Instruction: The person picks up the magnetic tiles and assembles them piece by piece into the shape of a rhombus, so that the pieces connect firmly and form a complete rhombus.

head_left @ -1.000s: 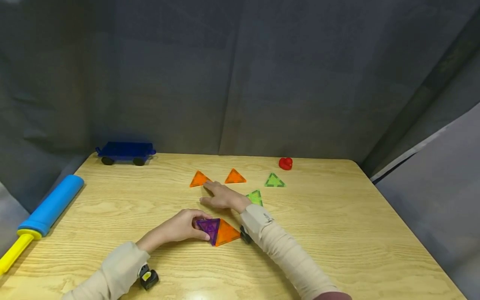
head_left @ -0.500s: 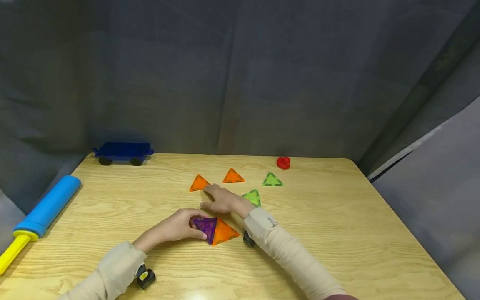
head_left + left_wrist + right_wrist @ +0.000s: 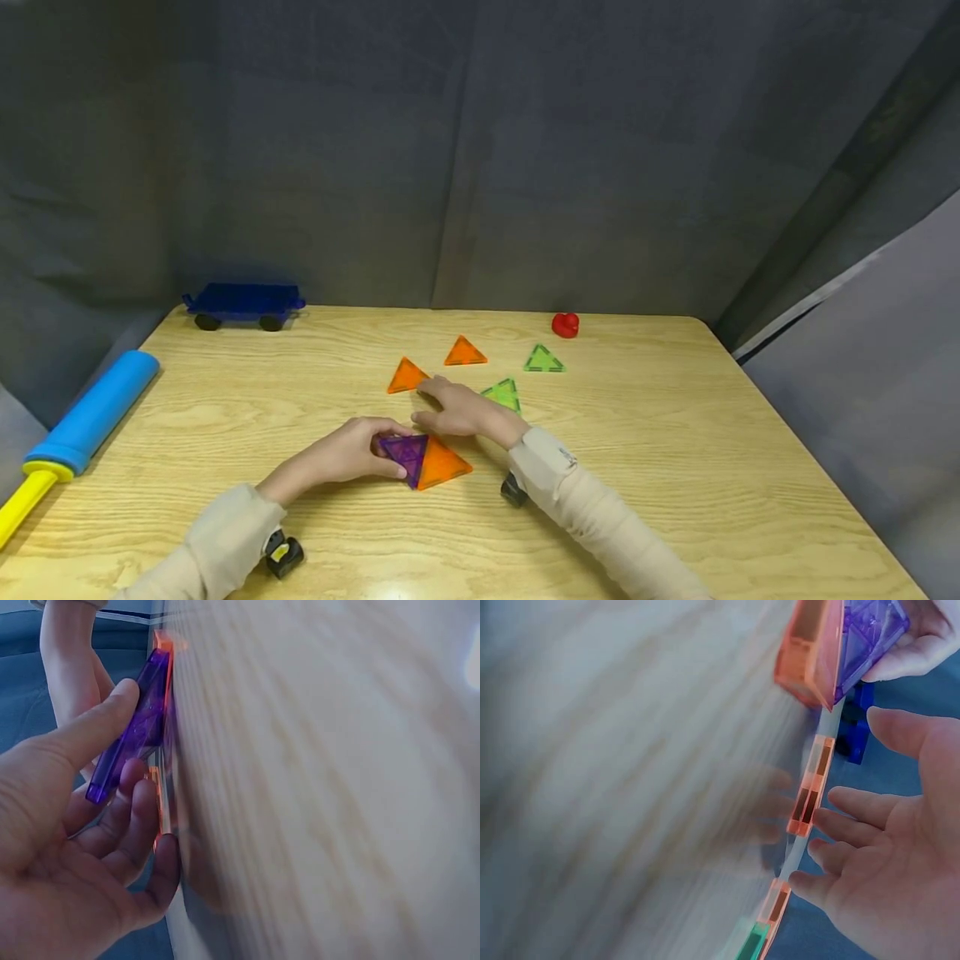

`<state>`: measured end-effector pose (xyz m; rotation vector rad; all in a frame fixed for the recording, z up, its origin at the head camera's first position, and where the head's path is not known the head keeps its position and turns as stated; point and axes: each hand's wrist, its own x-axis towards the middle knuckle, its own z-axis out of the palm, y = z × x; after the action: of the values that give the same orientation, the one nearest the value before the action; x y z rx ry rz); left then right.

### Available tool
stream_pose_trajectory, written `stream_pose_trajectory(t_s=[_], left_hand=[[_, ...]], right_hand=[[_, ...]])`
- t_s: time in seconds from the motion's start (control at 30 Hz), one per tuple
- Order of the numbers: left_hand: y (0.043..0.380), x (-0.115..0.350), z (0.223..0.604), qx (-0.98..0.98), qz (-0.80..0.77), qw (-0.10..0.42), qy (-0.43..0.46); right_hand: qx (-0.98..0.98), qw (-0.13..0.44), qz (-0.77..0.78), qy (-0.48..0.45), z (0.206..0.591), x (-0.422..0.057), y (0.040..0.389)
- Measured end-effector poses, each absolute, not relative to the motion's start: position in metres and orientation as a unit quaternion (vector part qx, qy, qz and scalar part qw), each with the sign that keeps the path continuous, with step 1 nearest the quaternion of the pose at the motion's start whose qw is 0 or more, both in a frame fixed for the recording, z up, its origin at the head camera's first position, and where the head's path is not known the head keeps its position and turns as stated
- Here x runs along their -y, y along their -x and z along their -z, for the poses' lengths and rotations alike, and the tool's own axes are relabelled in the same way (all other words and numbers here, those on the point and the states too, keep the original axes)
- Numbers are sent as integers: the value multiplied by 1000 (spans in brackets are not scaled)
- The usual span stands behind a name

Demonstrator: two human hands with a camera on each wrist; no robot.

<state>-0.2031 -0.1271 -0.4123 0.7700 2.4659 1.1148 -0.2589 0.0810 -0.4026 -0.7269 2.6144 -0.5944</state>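
In the head view my left hand (image 3: 352,452) pinches a purple triangular magnetic tile (image 3: 406,456) between thumb and fingers. An orange triangular tile (image 3: 442,465) is joined to it along one edge; the left wrist view shows the purple tile (image 3: 135,724) tilted off the tabletop. My right hand (image 3: 468,408) reaches over the table, fingertips on the near right corner of a second orange triangular tile (image 3: 406,376) lying flat. Seen from the right wrist, those fingers are extended at the edge of this tile (image 3: 810,787).
Another orange triangle (image 3: 465,352) and two green triangles, one farther back (image 3: 543,359) and one (image 3: 506,395) partly behind the right hand, lie flat. A red toy (image 3: 566,325) and a blue wheeled base (image 3: 243,304) stand at the back. A blue-and-yellow tube (image 3: 93,412) lies left.
My right hand has drawn the second orange tile nearer and a little to the right. The left hand keeps its grip on the purple tile, with hardly any movement.
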Motion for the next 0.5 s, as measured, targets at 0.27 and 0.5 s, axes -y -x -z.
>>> stream_pose_trajectory(t_s=[0.27, 0.5], left_hand=[[204, 130, 412, -868, -384, 163, -270], [203, 131, 411, -868, -386, 168, -264]], right_hand=[[-926, 178, 209, 259, 401, -93, 251], [-927, 174, 205, 261, 398, -102, 242]])
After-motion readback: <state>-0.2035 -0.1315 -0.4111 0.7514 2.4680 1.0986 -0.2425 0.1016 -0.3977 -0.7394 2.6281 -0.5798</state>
